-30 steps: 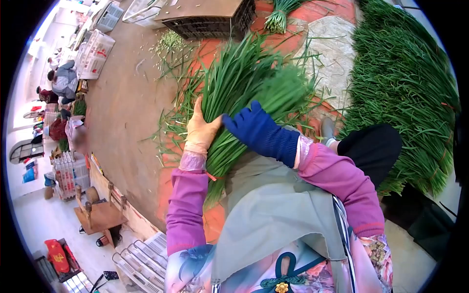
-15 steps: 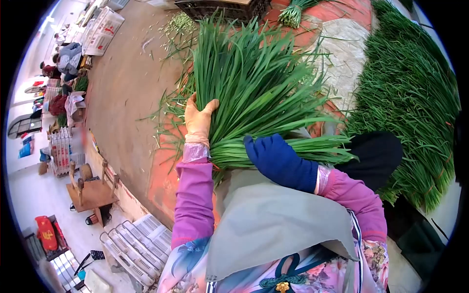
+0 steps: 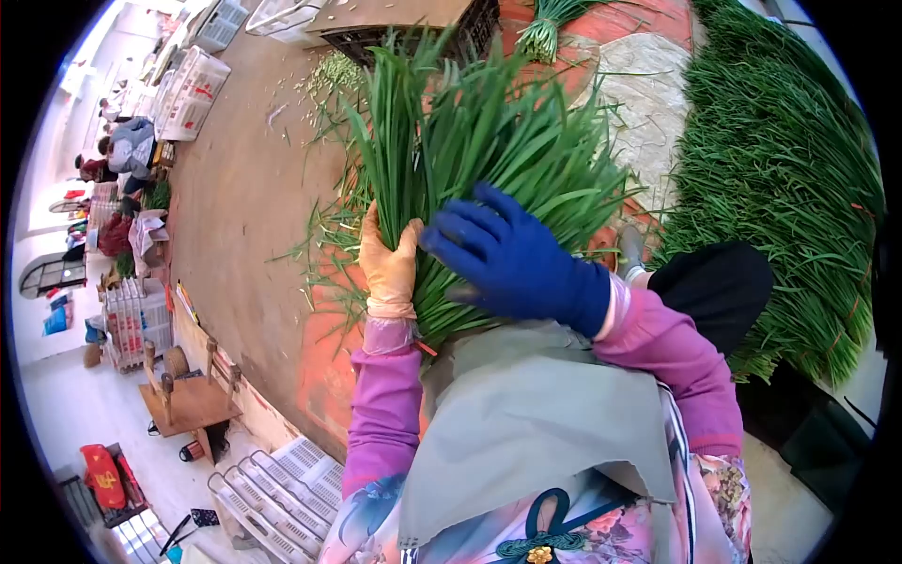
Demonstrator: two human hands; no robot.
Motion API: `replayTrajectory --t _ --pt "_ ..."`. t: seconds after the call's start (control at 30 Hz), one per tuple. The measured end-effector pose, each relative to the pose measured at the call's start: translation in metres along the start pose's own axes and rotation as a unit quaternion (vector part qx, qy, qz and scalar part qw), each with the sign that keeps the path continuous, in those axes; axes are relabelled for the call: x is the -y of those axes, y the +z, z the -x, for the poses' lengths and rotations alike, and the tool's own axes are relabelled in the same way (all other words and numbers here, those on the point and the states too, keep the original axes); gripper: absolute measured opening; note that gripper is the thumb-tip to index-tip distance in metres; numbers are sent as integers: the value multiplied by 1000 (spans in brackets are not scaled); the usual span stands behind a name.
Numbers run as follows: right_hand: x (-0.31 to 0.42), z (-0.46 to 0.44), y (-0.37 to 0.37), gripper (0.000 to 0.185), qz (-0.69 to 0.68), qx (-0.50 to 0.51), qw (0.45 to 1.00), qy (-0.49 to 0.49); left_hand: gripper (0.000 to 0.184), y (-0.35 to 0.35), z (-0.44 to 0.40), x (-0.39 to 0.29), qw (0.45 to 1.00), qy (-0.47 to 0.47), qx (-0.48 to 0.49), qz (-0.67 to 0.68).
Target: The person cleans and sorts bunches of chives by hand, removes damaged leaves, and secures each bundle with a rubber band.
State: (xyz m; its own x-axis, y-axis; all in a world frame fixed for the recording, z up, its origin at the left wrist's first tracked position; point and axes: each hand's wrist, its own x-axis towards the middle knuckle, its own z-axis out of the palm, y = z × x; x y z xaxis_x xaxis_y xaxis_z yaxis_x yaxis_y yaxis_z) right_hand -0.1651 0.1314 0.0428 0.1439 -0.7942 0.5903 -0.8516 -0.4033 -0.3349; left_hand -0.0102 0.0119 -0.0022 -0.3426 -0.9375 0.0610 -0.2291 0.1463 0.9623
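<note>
A big loose bunch of Chinese chives, long flat green leaves, fans out in front of my lap. My left hand, in a pale orange glove, is closed around the left side of the bunch, thumb in front and fingers partly hidden behind the leaves. Across the lower middle of the bunch is my right hand, in a dark blue glove. Its fingers are apart and point left toward my left thumb; whether they touch the leaves I cannot tell. The root ends are hidden near my grey apron.
A large heap of chives lies along the right. Ahead are a smaller bunch, a pale sack and a dark crate. Trimmings litter the floor. At left are a wooden stool, white baskets and people farther off.
My right hand has moved left and up from the lower leaves, its fingers spreading. The lower leaves that stuck out to the right no longer show there. My left hand stays on the bunch.
</note>
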Motion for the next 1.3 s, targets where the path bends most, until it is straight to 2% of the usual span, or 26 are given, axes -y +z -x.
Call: replayTrajectory --t 0.03,0.07,0.1,0.17,0.23,0.27,0.33,0.43,0.53,0.77,0.87,0.97,1.0,1.03,1.1,1.17,1.3 --pt "-8 -4 4 67 2 -3 1000 1 52 1 1 -4 1000 23 11 12" --pt "-17 -5 12 66 29 21 999 29 49 0 2 -7 999 -13 24 44" --pt "-21 -6 18 65 55 46 996 55 49 -1 1 -8 999 -10 23 43" --pt "-21 3 23 62 78 69 994 45 43 -4 -2 -6 988 -93 -4 125" --pt "-4 10 12 58 62 266 960 58 36 -12 -6 3 987 -100 -23 120" --pt "3 16 12 58 60 268 960 56 34 -14 -7 6 986 -100 -26 129" --pt "13 26 12 54 82 185 978 48 32 -17 -8 10 986 -99 -31 132" --pt "15 33 17 55 91 146 983 60 33 -17 -8 13 984 -96 -20 147" --pt "12 35 15 56 90 154 982 65 33 -18 -6 10 987 -118 -16 105" --pt "5 42 8 58 40 117 988 93 32 -9 4 -8 985 -105 -2 136" --pt "-2 23 -15 54 4 -57 997 50 32 -4 8 -11 992 -77 4 104" --pt "-6 -3 -34 51 20 -60 998 19 33 -1 8 -11 993 -67 23 99" --pt "-7 -12 -35 39 59 -35 997 39 35 0 10 -12 993 -73 18 95" --pt "-11 -20 -30 39 60 -37 997 38 35 2 11 -13 993 -71 18 94" --pt "-23 -30 -15 30 100 100 982 129 37 4 14 -15 995 -58 26 78" --pt "-34 -23 12 28 89 72 985 133 40 5 19 -20 996 -41 44 73" --pt "-43 -11 34 26 46 99 988 106 39 4 22 -20 994 -48 46 88"
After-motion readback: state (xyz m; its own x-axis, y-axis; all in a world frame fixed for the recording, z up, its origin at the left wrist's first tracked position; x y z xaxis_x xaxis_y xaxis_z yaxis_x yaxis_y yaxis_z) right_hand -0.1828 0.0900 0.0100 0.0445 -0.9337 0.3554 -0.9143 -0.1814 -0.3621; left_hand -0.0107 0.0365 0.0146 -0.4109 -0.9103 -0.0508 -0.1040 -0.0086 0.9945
